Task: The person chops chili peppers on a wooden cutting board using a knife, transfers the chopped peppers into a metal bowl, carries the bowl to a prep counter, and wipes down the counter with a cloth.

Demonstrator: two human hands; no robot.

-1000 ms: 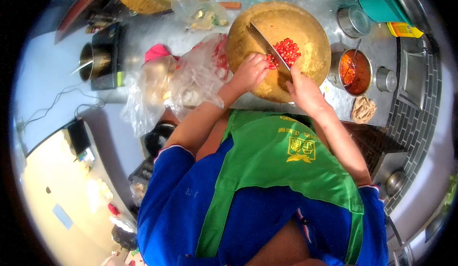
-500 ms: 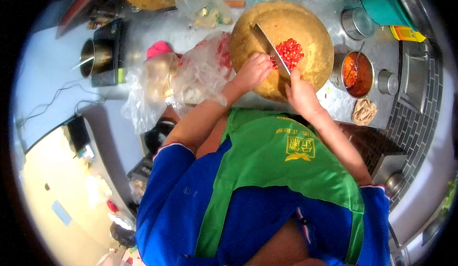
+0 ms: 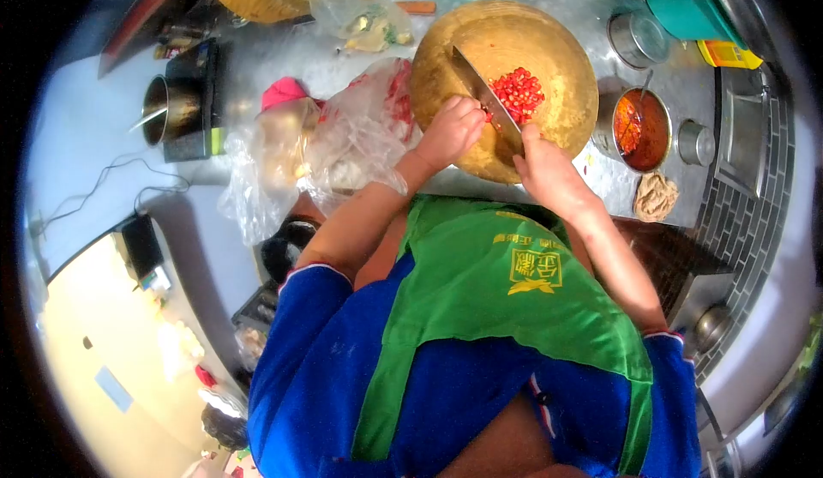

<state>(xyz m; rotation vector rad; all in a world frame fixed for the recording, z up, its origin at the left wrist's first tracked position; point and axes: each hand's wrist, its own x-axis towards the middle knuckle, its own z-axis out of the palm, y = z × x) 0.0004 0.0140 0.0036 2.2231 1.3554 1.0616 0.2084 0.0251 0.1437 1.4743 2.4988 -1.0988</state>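
Bag and pot flank board

Right grip clasps the knife, which lies between left grip and red pile mid-board. Whether the left pinches anything, I cannot tell. The board sits at the bench's near edge.

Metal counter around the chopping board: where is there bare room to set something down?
Bare metal counter shows between the chopping board and the round metal container, and between the pink item and small clear bag. Crowded: left of the board, with plastic bags; right of it, with the red-filled pot, small metal pot and crumpled tan wad.
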